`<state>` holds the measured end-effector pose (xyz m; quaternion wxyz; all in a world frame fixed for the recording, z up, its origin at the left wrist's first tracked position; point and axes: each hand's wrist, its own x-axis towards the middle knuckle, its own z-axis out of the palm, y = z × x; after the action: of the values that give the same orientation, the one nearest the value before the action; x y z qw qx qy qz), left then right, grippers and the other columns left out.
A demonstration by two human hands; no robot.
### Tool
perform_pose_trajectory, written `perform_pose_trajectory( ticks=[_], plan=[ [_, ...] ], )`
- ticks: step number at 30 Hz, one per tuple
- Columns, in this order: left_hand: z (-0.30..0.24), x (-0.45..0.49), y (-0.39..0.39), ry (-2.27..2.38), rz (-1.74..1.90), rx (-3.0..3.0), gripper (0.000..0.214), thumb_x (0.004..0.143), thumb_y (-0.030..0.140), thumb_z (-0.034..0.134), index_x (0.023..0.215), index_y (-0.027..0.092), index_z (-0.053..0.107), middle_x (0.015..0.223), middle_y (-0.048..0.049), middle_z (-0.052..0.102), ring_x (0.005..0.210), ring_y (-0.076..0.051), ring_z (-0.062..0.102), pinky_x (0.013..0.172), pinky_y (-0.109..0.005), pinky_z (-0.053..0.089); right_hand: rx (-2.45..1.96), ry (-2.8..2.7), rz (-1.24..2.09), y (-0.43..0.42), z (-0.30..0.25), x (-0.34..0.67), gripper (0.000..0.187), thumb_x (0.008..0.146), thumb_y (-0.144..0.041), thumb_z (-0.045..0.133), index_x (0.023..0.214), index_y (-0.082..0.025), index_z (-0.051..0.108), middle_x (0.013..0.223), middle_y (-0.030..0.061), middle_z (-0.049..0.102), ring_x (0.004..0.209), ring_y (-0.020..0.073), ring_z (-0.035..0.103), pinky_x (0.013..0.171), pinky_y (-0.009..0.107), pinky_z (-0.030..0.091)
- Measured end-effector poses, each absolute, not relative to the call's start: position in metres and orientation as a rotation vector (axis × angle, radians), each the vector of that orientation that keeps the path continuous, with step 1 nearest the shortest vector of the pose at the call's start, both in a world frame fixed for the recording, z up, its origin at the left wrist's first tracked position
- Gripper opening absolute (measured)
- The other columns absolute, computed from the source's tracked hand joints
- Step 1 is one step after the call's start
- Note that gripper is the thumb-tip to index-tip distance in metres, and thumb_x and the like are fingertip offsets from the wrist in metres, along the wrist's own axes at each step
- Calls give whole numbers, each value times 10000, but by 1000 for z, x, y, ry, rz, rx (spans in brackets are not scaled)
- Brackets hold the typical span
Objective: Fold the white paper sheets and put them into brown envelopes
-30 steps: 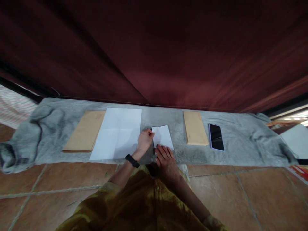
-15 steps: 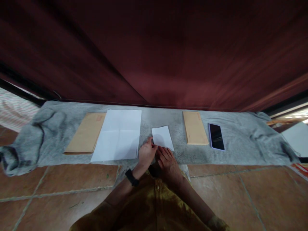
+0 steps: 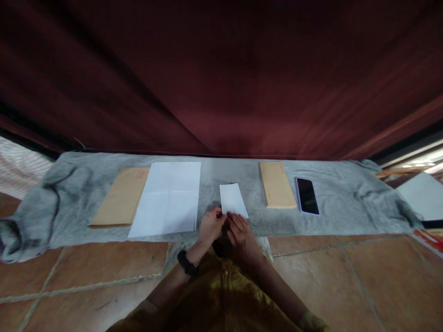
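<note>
A small folded sheet of white paper (image 3: 233,198) lies on the grey cloth in front of me. At its near left corner my left hand (image 3: 211,225), with a black band on the wrist, is closed in a pinch on the paper. My right hand (image 3: 241,234) rests flat with fingers stretched over the near edge of the same paper. The two hands almost meet at the thumbs and fingertips. To the left of them lies a stack of larger white sheets (image 3: 168,198).
Brown envelopes (image 3: 119,197) lie at the far left, partly beside the white sheets. Narrower brown envelopes (image 3: 277,184) and a phone (image 3: 307,196) lie on the right. The grey cloth (image 3: 349,198) covers the narrow table; a dark red curtain (image 3: 228,92) hangs behind it.
The folded paper has turned slightly and looks narrower, its left edge shifted right. My left hand has moved a little down, its fingers now at the paper's near left corner.
</note>
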<state>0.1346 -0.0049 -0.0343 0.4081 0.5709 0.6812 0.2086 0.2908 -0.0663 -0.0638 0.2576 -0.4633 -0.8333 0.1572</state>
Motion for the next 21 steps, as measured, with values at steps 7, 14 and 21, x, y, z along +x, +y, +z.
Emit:
perform_pose_trajectory(
  ticks=[7,14,21],
  plan=[
    [-29,123,-6,1524,846,1052,225,793,407,665,720,198,625,647,31,575,608,-126,537,614,-254,428,-1469,-1583,634,-58,-71,319,484,1041,-332,378,1507,-220,453,1521,119,495,1401,306,469,1160,536,414],
    [-18,126,-19,1210,791,634,440,590,476,872,843,163,692,763,-28,675,612,-121,578,544,-241,434,-1212,-776,1372,-40,-63,334,496,842,-459,693,1295,-265,633,1293,85,684,1166,288,652,1024,514,515],
    [-24,147,-38,838,583,284,232,690,283,836,762,157,654,546,48,517,453,-50,419,466,-190,359,-920,-460,1734,-41,-42,319,369,808,-467,761,1114,-274,688,1139,30,742,1014,196,700,889,350,574]
  ],
)
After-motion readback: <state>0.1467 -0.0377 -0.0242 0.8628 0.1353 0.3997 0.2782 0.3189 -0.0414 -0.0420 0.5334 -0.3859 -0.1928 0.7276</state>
